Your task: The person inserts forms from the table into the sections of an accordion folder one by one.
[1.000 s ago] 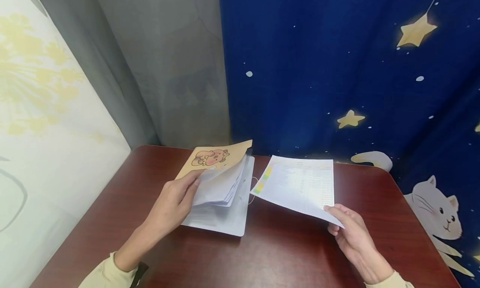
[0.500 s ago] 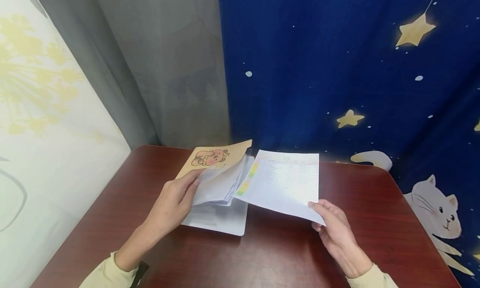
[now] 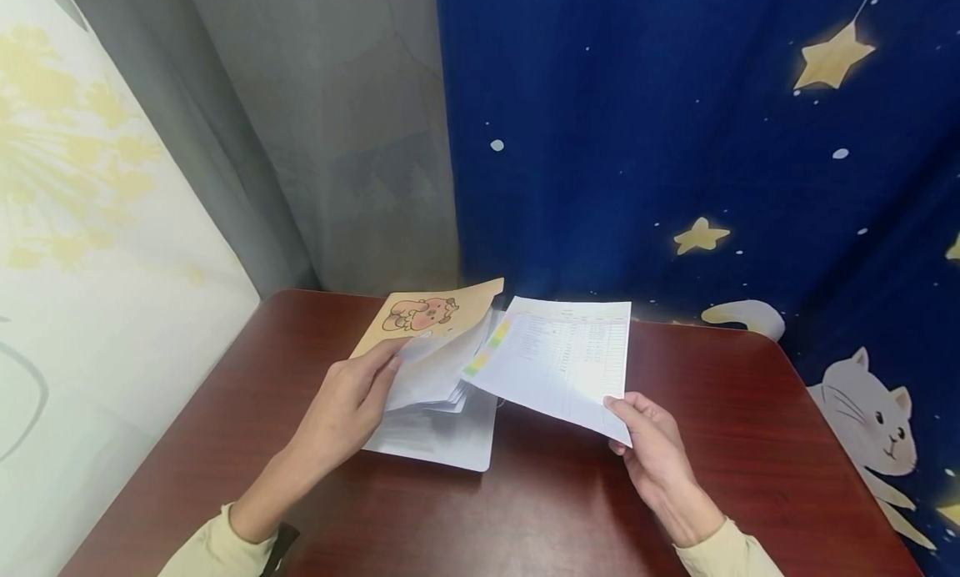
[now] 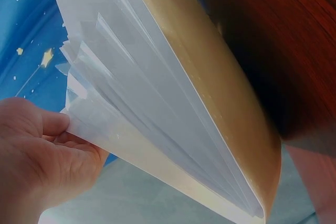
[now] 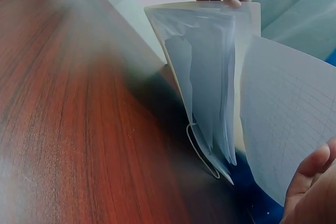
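Note:
An expanding file folder (image 3: 420, 314) with a tan cartoon-printed cover stands on the table, its cover lifted. My left hand (image 3: 348, 402) pinches the cover's near edge between thumb and fingers. Fanned clear pockets (image 4: 126, 77) show inside the folder in the left wrist view. To the right, my right hand (image 3: 656, 452) grips the lower right corner of a printed sheet of paper (image 3: 562, 360) with coloured strips on its left edge. That edge overlaps the folder's open side in the head view; whether it is inside a pocket, I cannot tell. An elastic cord (image 5: 198, 148) hangs from the folder.
The dark red wooden table (image 3: 525, 519) extends around the folder. A blue starry curtain (image 3: 570, 143) and a grey curtain (image 3: 360, 143) hang behind its back edge. A pale patterned surface (image 3: 112, 227) stands along the left side.
My right hand has carried the sheet leftward to the folder, quickly at first, then only slightly. The left hand and the folder have stayed in place.

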Available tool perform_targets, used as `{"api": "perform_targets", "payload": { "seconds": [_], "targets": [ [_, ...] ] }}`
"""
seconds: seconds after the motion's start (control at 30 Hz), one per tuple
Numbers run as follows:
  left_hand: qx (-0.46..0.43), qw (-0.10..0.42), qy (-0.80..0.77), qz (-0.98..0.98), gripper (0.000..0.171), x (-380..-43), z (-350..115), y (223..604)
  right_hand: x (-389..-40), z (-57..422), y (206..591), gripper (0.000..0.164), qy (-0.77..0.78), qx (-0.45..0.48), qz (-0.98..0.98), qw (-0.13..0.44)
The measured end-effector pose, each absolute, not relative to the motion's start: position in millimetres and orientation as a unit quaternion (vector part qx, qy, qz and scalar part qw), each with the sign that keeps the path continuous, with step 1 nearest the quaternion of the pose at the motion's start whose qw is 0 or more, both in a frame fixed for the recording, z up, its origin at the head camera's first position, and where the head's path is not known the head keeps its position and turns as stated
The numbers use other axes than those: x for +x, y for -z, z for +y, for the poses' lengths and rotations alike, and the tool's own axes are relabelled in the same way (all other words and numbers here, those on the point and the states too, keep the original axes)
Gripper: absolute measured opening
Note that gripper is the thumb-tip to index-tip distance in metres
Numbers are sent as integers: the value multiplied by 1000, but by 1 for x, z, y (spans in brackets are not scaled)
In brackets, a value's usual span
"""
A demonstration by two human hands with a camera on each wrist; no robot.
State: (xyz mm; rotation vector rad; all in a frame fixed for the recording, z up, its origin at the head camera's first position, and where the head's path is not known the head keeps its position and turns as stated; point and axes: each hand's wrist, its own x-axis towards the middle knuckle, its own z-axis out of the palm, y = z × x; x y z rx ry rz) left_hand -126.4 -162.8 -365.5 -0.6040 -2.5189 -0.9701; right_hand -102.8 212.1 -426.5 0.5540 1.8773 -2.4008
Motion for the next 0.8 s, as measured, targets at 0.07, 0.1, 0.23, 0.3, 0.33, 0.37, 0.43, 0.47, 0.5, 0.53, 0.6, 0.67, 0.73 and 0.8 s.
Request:
{"api": "perform_targets", "payload": {
  "seconds": [0.07, 0.1, 0.23, 0.3, 0.33, 0.37, 0.43, 0.47, 0.5, 0.53, 0.6, 0.67, 0.73, 0.8],
  "targets": [
    [-214, 187, 344, -895, 33, -126, -163, 365, -103, 211, 428, 21, 775, 181, 605, 19],
    [-214, 187, 344, -895, 33, -126, -163, 365, -103, 211, 429, 21, 775, 181, 605, 18],
    [-215, 189, 342, -895, 34, -127, -162, 365, -103, 210, 432, 22, 774, 183, 606, 17],
    [-215, 191, 341, -895, 34, -127, -163, 366, -104, 209, 434, 21, 775, 184, 604, 14],
    [-215, 191, 341, -895, 34, -127, -163, 366, -104, 208, 434, 21, 775, 184, 604, 14],
    [-215, 192, 341, -895, 34, -127, -163, 366, -104, 208, 434, 21, 776, 185, 603, 14],
    [-216, 192, 341, -895, 34, -127, -163, 366, -104, 206, 435, 21, 777, 184, 601, 14],
    [-216, 193, 341, -895, 34, -127, -163, 366, -104, 204, 435, 21, 778, 184, 601, 15],
    [-216, 192, 341, -895, 34, -127, -163, 366, -104, 203, 435, 21, 779, 183, 600, 17],
    [-216, 191, 342, -894, 34, -127, -163, 366, -104, 201, 435, 21, 780, 182, 599, 18],
    [-216, 190, 342, -895, 34, -127, -163, 366, -103, 198, 435, 21, 781, 181, 597, 20],
    [-216, 191, 341, -895, 35, -127, -163, 366, -103, 195, 435, 20, 783, 179, 596, 20],
    [-217, 192, 340, -895, 35, -127, -163, 367, -102, 192, 436, 19, 785, 177, 594, 21],
    [-217, 193, 340, -895, 35, -127, -163, 367, -101, 189, 435, 19, 786, 176, 592, 21]
  ]
}}
